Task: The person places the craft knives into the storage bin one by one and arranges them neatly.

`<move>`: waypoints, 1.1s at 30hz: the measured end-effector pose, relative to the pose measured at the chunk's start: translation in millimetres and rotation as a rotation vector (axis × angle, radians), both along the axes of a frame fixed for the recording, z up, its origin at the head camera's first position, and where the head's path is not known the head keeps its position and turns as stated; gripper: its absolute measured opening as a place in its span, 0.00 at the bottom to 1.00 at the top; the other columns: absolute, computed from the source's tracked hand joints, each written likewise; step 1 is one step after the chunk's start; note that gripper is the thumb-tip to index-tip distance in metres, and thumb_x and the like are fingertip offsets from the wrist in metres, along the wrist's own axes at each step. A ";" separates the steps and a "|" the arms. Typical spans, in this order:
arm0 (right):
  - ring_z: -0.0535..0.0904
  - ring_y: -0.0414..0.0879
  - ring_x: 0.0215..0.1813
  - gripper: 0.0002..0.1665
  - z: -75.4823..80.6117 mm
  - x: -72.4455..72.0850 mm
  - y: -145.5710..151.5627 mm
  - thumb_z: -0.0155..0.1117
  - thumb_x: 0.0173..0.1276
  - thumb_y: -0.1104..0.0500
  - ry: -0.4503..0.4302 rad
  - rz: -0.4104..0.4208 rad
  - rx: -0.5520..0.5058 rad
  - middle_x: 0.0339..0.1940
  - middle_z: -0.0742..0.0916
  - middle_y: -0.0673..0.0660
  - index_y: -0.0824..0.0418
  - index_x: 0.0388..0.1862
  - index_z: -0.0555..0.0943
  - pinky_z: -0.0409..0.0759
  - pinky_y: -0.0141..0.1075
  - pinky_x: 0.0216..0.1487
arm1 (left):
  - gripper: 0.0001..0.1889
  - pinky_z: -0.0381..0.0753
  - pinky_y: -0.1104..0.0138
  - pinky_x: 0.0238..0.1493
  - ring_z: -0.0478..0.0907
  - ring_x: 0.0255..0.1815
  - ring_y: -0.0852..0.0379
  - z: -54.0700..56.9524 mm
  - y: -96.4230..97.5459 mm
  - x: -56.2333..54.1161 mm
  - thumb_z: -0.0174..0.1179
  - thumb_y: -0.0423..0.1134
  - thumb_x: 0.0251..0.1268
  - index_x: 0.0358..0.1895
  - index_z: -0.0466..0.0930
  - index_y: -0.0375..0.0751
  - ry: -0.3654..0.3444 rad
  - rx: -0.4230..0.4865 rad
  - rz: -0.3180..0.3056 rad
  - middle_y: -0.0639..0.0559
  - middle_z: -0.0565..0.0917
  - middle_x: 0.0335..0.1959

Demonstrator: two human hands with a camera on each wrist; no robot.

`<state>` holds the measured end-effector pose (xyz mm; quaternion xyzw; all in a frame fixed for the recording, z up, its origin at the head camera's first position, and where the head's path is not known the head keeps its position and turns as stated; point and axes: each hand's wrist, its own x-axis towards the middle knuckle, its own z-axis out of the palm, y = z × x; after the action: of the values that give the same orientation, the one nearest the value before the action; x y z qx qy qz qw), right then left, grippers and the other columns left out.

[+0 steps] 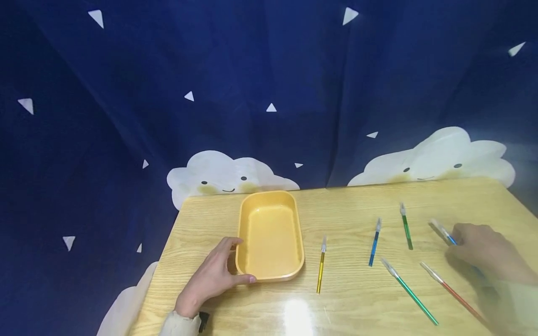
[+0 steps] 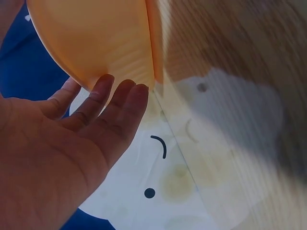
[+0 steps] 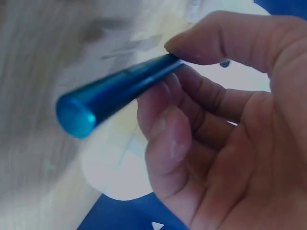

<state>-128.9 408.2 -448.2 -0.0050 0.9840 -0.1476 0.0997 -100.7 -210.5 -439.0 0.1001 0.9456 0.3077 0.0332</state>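
Note:
My left hand (image 1: 214, 273) holds the near left corner of a yellow rectangular tray (image 1: 300, 242), thumb at its front rim and fingers along its left side. In the left wrist view, the fingertips (image 2: 139, 93) meet the tray's outer wall. On the right, my right hand (image 1: 487, 247), a little blurred, pinches a blue craft knife (image 3: 120, 91) between thumb and fingers. Its pale capped tip points away from me, while the round handle end faces the right wrist camera. Nearest to that hand lie a red craft knife (image 1: 456, 294) and a short green craft knife (image 1: 406, 228).
Between tray and right hand, a yellow craft knife (image 1: 321, 270), another blue craft knife (image 1: 373, 247) and a longer green craft knife (image 1: 414, 296) lie apart on the wooden table (image 1: 344, 210). A dark blue curtain (image 1: 252, 60) with white clouds hangs behind the table.

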 end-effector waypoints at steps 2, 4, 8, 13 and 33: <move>0.70 0.47 0.28 0.13 6.6 0.8 -5.2 0.68 0.61 0.51 0.011 -0.010 -0.005 0.24 0.77 0.51 0.58 0.31 0.76 0.65 0.38 0.24 | 0.51 0.79 0.51 0.70 0.78 0.66 0.51 0.2 -0.5 -0.4 0.85 0.61 0.36 0.67 0.73 0.45 0.000 0.003 0.000 0.50 0.80 0.65; 0.70 0.47 0.28 0.14 12.6 1.0 -10.9 0.68 0.63 0.50 0.034 -0.013 -0.010 0.24 0.78 0.51 0.58 0.31 0.76 0.65 0.38 0.24 | 0.51 0.79 0.51 0.69 0.78 0.65 0.51 0.1 -1.1 -0.6 0.85 0.62 0.36 0.67 0.73 0.45 0.002 0.004 -0.001 0.51 0.80 0.64; 0.71 0.46 0.29 0.14 21.6 0.9 -24.1 0.68 0.66 0.50 0.085 -0.007 -0.029 0.24 0.78 0.51 0.57 0.30 0.75 0.64 0.37 0.26 | 0.51 0.80 0.51 0.69 0.79 0.65 0.51 0.0 -2.7 -0.6 0.85 0.63 0.36 0.67 0.73 0.46 0.000 0.004 0.000 0.51 0.80 0.64; 0.73 0.48 0.30 0.13 34.7 -2.1 -42.1 0.67 0.65 0.56 0.105 0.017 -0.058 0.28 0.82 0.54 0.65 0.39 0.78 0.68 0.37 0.26 | 0.51 0.80 0.51 0.68 0.79 0.64 0.51 0.0 -2.9 -0.4 0.85 0.62 0.35 0.67 0.73 0.47 0.002 0.012 0.001 0.52 0.80 0.64; 0.69 0.41 0.26 0.07 57.1 -2.9 -140.3 0.68 0.65 0.59 0.322 0.009 -0.227 0.26 0.80 0.49 0.59 0.33 0.78 0.64 0.31 0.28 | 0.51 0.78 0.50 0.70 0.77 0.67 0.50 -0.7 -1.0 -1.2 0.85 0.63 0.36 0.67 0.73 0.48 -0.015 0.022 0.002 0.51 0.80 0.65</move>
<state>-131.8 267.9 -391.1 -0.0443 0.9643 -0.2543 -0.0594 -101.9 -211.5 -439.7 0.0969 0.9421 0.3188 0.0389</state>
